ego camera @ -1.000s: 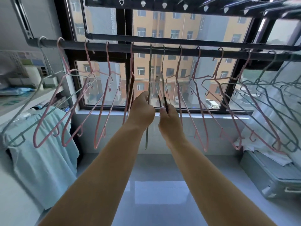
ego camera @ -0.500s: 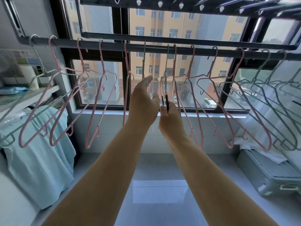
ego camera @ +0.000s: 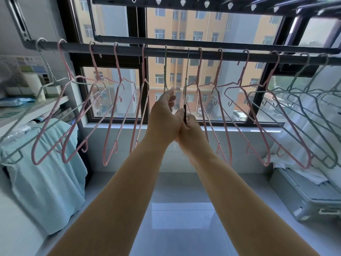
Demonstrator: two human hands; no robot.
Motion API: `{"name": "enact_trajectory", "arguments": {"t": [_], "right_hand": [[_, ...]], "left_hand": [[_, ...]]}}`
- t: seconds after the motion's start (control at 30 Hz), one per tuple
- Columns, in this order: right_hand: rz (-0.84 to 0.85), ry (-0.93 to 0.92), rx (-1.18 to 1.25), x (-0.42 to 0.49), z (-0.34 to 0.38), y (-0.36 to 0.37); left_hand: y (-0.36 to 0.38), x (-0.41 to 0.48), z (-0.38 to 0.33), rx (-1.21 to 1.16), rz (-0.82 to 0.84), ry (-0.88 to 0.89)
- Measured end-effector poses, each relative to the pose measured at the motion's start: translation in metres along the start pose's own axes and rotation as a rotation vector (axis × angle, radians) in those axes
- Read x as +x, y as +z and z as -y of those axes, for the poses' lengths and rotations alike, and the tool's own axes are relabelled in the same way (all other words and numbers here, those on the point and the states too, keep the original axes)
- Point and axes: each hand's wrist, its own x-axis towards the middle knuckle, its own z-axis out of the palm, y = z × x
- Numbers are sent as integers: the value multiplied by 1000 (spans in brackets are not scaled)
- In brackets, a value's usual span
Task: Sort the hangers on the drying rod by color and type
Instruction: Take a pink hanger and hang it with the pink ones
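A dark drying rod (ego camera: 184,52) runs across the window. Several pink hangers (ego camera: 118,108) hang left of centre and several more pink hangers (ego camera: 258,111) to the right. One pale green hanger (ego camera: 24,115) hangs at the far left and several grey-green hangers (ego camera: 317,111) at the far right. In the middle hang a thin green hanger (ego camera: 165,71) and a dark, edge-on hanger (ego camera: 185,100). My right hand (ego camera: 190,133) grips the dark hanger's lower part. My left hand (ego camera: 164,115) is raised beside it, fingertips at the green hanger's neck, fingers fairly straight.
A second rod (ego camera: 184,41) and a clip rack (ego camera: 203,2) sit above, in front of the window. A light green cloth (ego camera: 46,172) hangs at left under a shelf (ego camera: 27,109). A grey case (ego camera: 306,196) lies on the tiled floor at right.
My left hand has opened and lifted up to the green hanger's neck. My right hand keeps its hold on the dark hanger. The view shifted slightly.
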Motion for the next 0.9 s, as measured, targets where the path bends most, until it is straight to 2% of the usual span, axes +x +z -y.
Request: {"name": "enact_trajectory", "arguments": {"t": [0.1,0.17,0.23,0.27,0.37,0.47,0.73,0.9], "right_hand": [[129,-32,-319,-28,14,-21],[23,-179,-445,-49,20,-39],[-108,-294,-451,-58,19,-53],[-123,-269,-467,-56,15,-58],[-40,-65,-481,-48,-2,-59],[27,-2,-499,-47,-17,-55],[22,-109,-456,-45,-33,-64],[0,-160,-459,-44,-38,-76]], "left_hand": [[5,-1,-5,-35,-25,43],[13,-1,-11,-55,-9,72],[24,1,-18,-29,43,85],[31,3,-22,5,80,75],[50,11,-26,148,245,-67],[59,16,-18,228,362,-180],[70,13,-16,7,328,-236],[80,10,-22,-26,330,-230]]}}
